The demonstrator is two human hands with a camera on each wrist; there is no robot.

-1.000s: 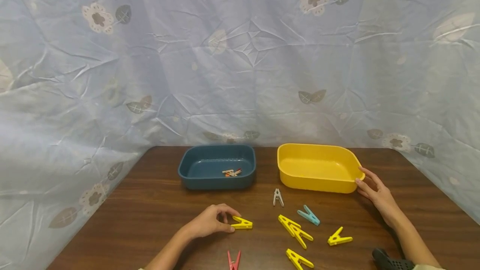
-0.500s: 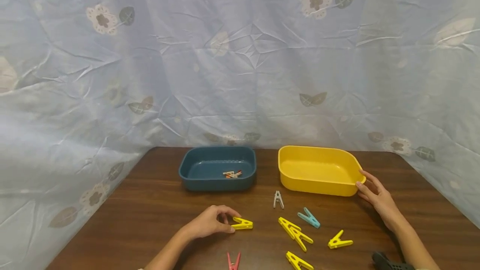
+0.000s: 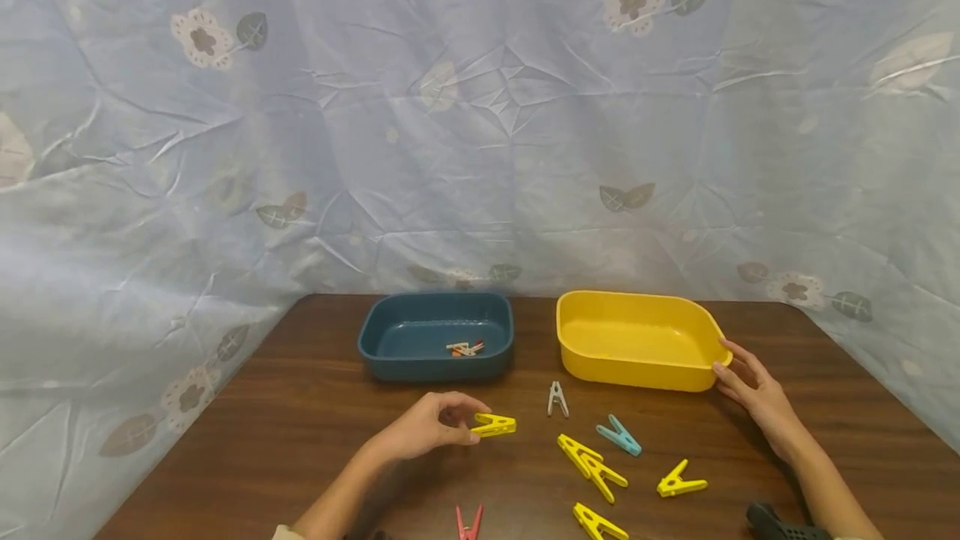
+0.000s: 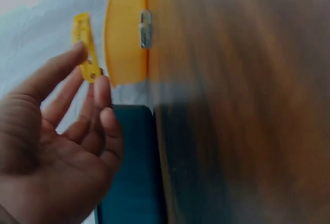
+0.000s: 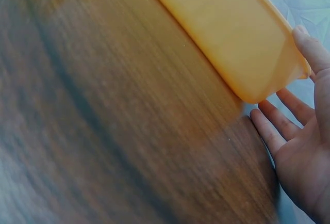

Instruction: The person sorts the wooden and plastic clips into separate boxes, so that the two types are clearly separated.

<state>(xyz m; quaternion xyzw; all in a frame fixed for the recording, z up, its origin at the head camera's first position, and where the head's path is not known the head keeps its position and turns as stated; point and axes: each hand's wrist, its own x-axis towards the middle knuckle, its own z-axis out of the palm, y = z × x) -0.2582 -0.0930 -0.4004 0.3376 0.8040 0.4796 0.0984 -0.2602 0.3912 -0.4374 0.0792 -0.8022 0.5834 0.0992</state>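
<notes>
My left hand (image 3: 429, 427) pinches a yellow clothespin (image 3: 495, 425) by one end, between thumb and fingers, above the table. In the left wrist view that clothespin (image 4: 86, 48) slants up from the fingertips of the left hand (image 4: 67, 126). At the right, my right hand (image 3: 757, 394) grips the near right corner of a yellow basin (image 3: 637, 369), thumb and forefinger at its rim. The right wrist view has the thumb of the right hand (image 5: 309, 131) on the rim of the basin (image 5: 242, 43), other fingers stretched below the corner.
A blue basin (image 3: 435, 367) with a few small clips stands left of the yellow one. Loose on the table lie a grey clothespin (image 3: 557, 399), a light blue one (image 3: 619, 436), a red one (image 3: 468, 523) and several yellow ones (image 3: 679, 482). A black object (image 3: 780, 523) is near the right forearm.
The left hand has raised the yellow clothespin off the table, a little up and to the right. The right hand stays at the yellow basin's corner.
</notes>
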